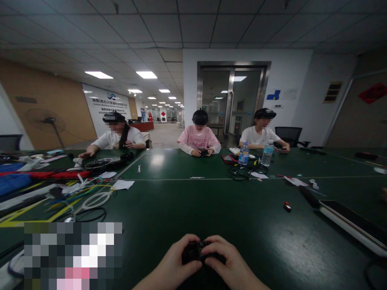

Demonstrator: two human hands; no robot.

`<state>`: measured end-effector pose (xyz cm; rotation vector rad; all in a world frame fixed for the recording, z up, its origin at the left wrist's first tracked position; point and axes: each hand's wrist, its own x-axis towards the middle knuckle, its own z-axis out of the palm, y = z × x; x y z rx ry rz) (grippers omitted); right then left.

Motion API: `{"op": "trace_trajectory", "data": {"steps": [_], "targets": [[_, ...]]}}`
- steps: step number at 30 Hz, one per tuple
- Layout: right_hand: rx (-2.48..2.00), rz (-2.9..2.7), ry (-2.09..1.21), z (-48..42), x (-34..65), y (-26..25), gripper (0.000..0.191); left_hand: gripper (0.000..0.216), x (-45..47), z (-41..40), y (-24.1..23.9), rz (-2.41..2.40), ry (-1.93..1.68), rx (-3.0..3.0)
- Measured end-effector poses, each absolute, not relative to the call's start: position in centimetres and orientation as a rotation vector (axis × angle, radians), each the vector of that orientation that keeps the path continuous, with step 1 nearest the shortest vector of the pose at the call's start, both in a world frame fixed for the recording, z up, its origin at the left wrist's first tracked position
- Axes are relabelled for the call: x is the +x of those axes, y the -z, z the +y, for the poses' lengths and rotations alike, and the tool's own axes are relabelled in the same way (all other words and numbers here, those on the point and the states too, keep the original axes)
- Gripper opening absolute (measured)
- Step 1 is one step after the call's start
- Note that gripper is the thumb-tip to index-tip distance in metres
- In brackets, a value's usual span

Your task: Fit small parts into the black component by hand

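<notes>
Close to me at the table's near side, my left hand (177, 259) is wrapped around a small black device (191, 253) with a dark, shiny surface. From the other side my right hand (228, 259) grips the same device, its fingertips bent over the top and its thumb near my left thumb. Fingers cover much of the device, so its exact kind cannot be made out. Dark green tabletop (169, 205) lies beneath and around both hands.
Coiled cables (96, 200), blue trays (15, 184) and papers crowd the left. A flat black-topped device (353, 221) and a small red item (287, 207) lie right. Bottles (243, 155) stand farther back. Three people sit opposite. Pixelation hides the lower left.
</notes>
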<state>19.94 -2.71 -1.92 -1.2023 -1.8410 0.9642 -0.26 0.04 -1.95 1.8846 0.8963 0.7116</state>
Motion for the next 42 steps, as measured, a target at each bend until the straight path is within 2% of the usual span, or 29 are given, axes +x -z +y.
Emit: {"op": "trace_trajectory", "data": {"steps": [16,23,37,42], "targets": [[-1.168,-1.844,-0.934,-2.3,20.3,2.9,0.014,0.048,-0.6,0.2,2.6,0.883,-0.711,1.849],[-1.163,-1.840,-0.956,-2.4,20.3,2.6,0.015,0.038,-0.6,0.2,2.4,0.840,-0.726,1.872],[-1.213,-1.781,-0.975,-2.6,20.0,2.3,0.026,0.036,-0.5,-0.2,2.0,0.864,-0.742,1.838],[-1.192,-1.791,-0.970,-2.6,20.0,2.2,0.025,0.036,-0.5,-0.1,1.9,0.857,-0.734,1.832]]}}
